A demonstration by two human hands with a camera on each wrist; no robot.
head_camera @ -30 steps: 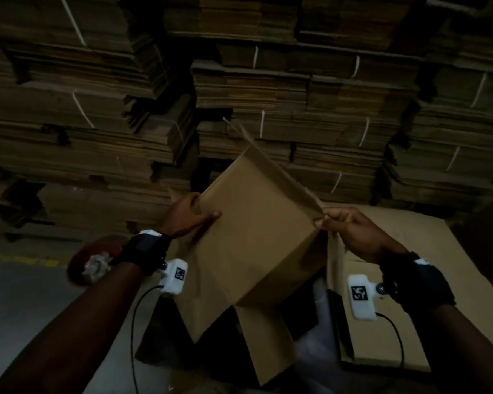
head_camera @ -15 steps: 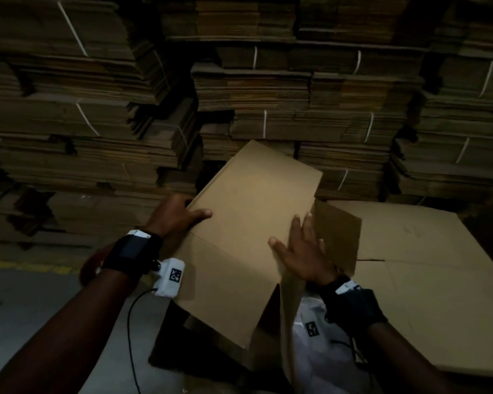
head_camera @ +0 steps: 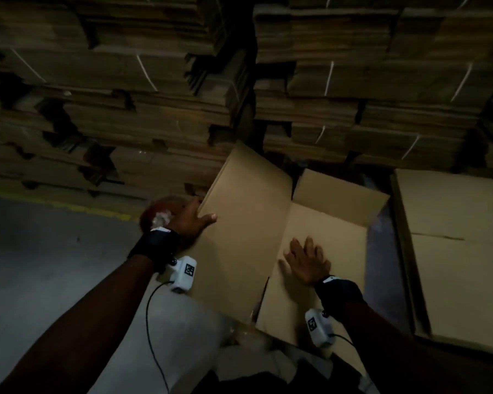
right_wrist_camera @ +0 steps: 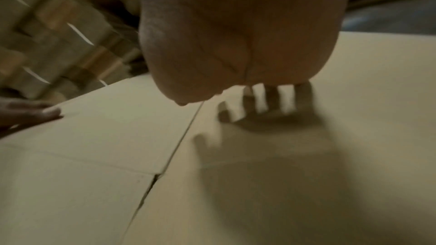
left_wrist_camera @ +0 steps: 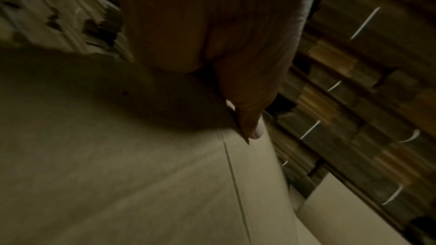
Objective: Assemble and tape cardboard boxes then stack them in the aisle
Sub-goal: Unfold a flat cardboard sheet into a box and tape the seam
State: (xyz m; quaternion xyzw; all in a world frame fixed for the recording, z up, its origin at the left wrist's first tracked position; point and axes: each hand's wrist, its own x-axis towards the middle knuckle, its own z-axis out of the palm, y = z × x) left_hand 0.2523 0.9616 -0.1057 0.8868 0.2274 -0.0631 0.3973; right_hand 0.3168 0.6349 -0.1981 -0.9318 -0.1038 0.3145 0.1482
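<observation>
**Both hands flat on the flaps, holding the box shut for tape**

My left hand [head_camera: 192, 221] grips the outer edge of the left flap [head_camera: 239, 231], thumb lying on top and fingers wrapped under where I can't see them. I hold it that way so the flap does not spring back up. My right hand [head_camera: 306, 261] is spread open, palm down, fingers straight, pressing the right flap [head_camera: 325, 223] flat. The right wrist view shows the palm just above the cardboard and its shadow on it, with the seam [right_wrist_camera: 169, 156] between the two flaps running beside it.

The cardboard box [head_camera: 268, 280] sits low in front of me, against my pale trouser leg [head_camera: 182, 336], with one small end flap [head_camera: 339, 194] standing up at the far side. I judge I am closing one end of the box: the two long flaps meet in the middle, and the tape is not on yet. A reddish tape roll [head_camera: 160, 214] appears to lie just behind my left wrist, within reach, though it is blurred.

To my right lies another flat cardboard sheet [head_camera: 453, 237], and behind it all rise strapped bundles of flattened cartons [head_camera: 325, 81]. The grey floor [head_camera: 40, 251] with a yellow line [head_camera: 69, 204] is to my left.

The risk, I think, is the flaps shifting apart when I lift one hand to fetch the tape.
</observation>
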